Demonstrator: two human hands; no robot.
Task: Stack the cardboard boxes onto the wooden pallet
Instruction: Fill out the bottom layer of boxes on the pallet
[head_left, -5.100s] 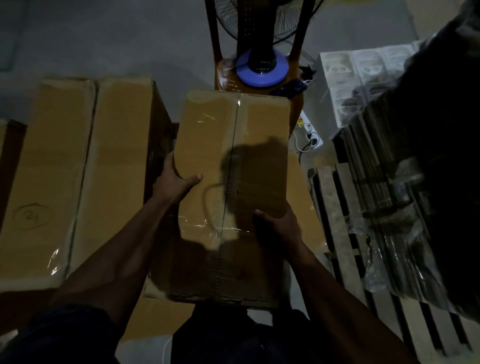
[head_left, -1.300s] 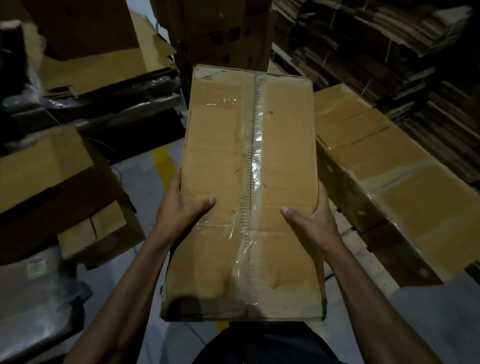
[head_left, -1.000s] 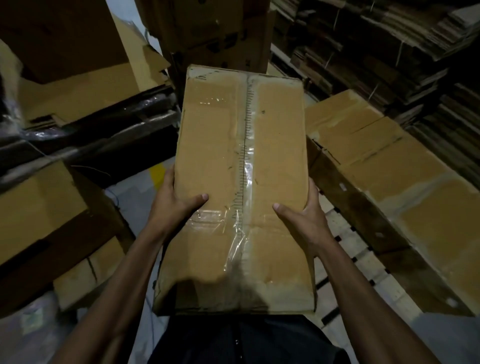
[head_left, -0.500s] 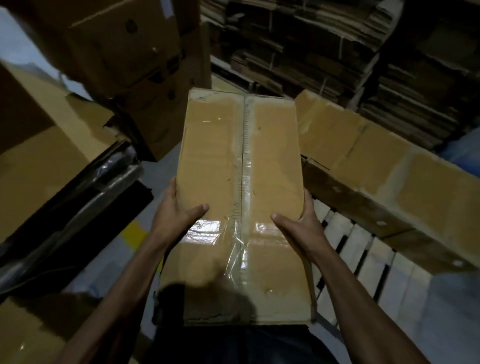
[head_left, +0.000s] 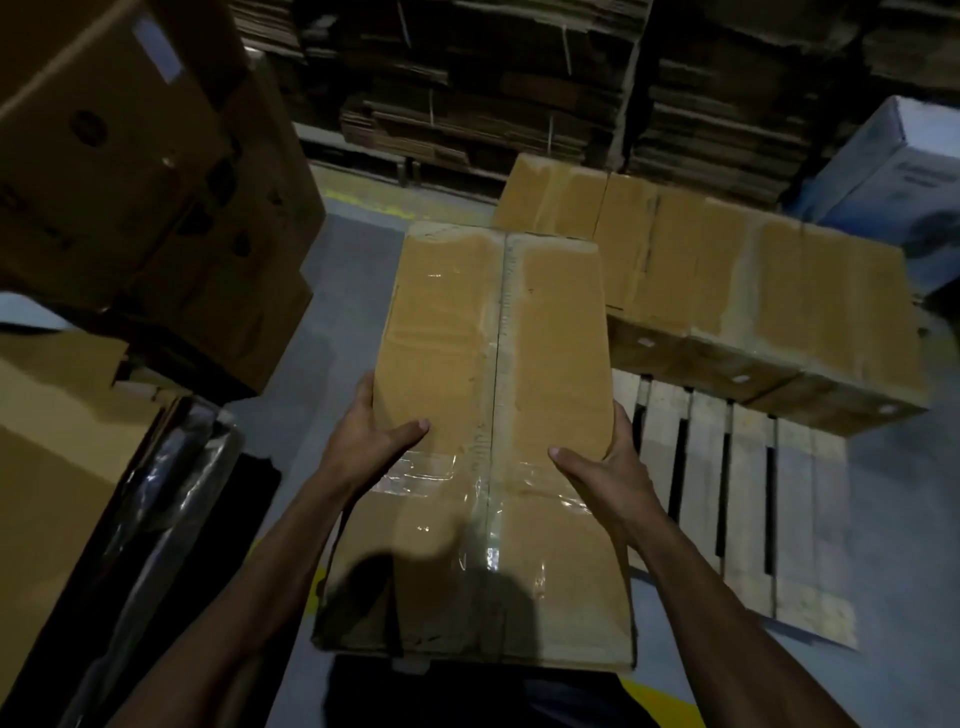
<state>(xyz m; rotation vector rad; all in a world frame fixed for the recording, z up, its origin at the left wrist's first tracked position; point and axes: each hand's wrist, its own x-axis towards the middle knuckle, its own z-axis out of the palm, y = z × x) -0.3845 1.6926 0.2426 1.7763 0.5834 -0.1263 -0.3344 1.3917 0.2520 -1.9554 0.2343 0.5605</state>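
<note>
Both hands, left hand (head_left: 371, 441) and right hand (head_left: 605, 467), clamp your carried box (head_left: 488, 415) only at its sides, thumbs on top; glossy tape could let it slip before the pallet (head_left: 727, 493); its far end may knock the stacked boxes (head_left: 753, 291)

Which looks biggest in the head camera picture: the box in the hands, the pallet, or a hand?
1. Carried box; nearness to the camera may inflate it.
2. Wooden pallet, partly covered by boxes, so unsure against the box.
3. Left hand, clearly smallest.
</note>
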